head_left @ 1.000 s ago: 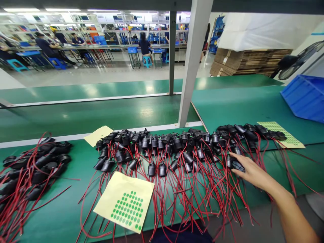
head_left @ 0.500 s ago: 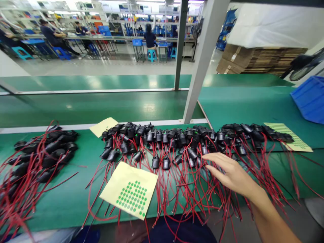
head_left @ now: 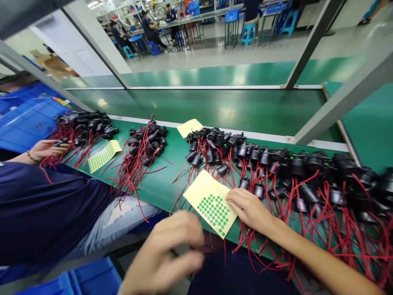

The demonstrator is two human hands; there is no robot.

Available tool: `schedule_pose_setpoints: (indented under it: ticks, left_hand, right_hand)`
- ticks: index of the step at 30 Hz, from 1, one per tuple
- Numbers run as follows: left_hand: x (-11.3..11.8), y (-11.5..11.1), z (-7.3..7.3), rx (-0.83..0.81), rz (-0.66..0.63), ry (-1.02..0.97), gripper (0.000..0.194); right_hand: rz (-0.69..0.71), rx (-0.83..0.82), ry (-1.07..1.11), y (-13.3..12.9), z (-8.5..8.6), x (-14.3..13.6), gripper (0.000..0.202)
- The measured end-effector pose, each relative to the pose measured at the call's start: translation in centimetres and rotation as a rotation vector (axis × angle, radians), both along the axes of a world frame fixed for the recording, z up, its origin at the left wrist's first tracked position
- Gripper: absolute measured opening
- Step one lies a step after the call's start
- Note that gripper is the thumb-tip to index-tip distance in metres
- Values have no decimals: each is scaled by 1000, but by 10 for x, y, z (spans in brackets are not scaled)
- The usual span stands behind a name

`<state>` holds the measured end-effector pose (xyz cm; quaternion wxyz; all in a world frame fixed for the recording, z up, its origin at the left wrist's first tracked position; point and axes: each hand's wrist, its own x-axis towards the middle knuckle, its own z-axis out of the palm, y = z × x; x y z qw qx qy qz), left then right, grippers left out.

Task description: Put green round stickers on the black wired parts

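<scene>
Yellow sheet (head_left: 211, 206), green-dotted, laid before the sockets (head_left: 264, 156); judged light, pliable, easily creased, best taken by a plain corner. Edge overlapped by right hand (head_left: 245, 203), pinch not discernible. Left hand (head_left: 167, 242) held farther before the sockets, fingers curled, contents blurred.

The near sheet (head_left: 211, 207) looks like smooth, matt paper, the sockets (head_left: 265, 157) beside it like black plastic with a low sheen, and the wires (head_left: 128, 175) smoothly plastic-coated. The green tabletop (head_left: 173, 180) is smooth and faintly glossy, the right post (head_left: 346, 96) painted metal. At left, the crate (head_left: 27, 123) is plastic, the shirt (head_left: 52, 213) matt cloth, the trousers (head_left: 113, 225) faded denim.
</scene>
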<state>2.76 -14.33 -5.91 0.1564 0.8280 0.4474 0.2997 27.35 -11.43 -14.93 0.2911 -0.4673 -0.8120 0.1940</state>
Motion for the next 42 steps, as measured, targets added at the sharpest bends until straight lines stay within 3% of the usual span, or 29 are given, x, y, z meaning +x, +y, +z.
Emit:
schedule_pose_setpoints:
  ticks: [3, 5, 7, 9, 18, 27, 42]
  left_hand:
    - [3, 28, -52, -26, 52, 38, 12]
    - [8, 33, -85, -21, 114, 48, 15]
    - [14, 29, -108, -29, 144, 75, 26]
    - [18, 24, -120, -33, 164, 99, 33]
    - [22, 20, -128, 4, 188, 68, 32]
    - [25, 17, -127, -62, 180, 97, 35]
    - [26, 18, -130, -26, 203, 98, 35]
  right_hand:
    - [27, -2, -38, 13, -9, -17, 8]
    - [30, -7, -65, 19, -14, -27, 8]
    - [23, -12, -86, 23, -19, -34, 9]
    - [4, -18, -98, 24, -25, -40, 11]
    - [-95, -13, -81, 16, -45, -47, 11]
    - [-143, 4, -56, 11, -46, -56, 12]
    - [-209, -5, -64, 16, -53, -61, 19]
